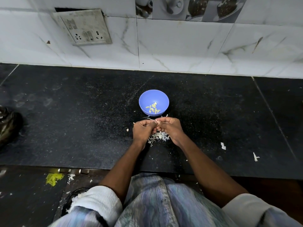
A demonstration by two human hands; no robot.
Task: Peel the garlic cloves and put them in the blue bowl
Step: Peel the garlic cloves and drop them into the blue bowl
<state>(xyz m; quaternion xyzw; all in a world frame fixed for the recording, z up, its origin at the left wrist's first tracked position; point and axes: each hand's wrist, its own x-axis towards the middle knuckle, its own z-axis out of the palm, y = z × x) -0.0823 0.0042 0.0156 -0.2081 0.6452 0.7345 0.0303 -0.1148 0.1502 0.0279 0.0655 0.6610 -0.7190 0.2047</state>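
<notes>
Black counter (65, 128), blue bowl (153, 102) holding pale peeled cloves (153, 107)

Open counter either side of the bowl

Only the blue bowl (153, 102) and peel heap (158, 137) interrupt the black counter (73, 120); wall tiles (164, 51) close the back.

A black speckled stone countertop (82, 128) carried everything. Near its centre stood the blue bowl (153, 102), with peeled garlic cloves (153, 108) inside. At the bowl's six o'clock, a heap of white garlic skins (158, 137) lay on the stone. Two larger white scraps (223, 145) rested well apart from the heap, toward four o'clock. At the counter's nine o'clock edge sat a dark crumpled bag (8, 126).
</notes>
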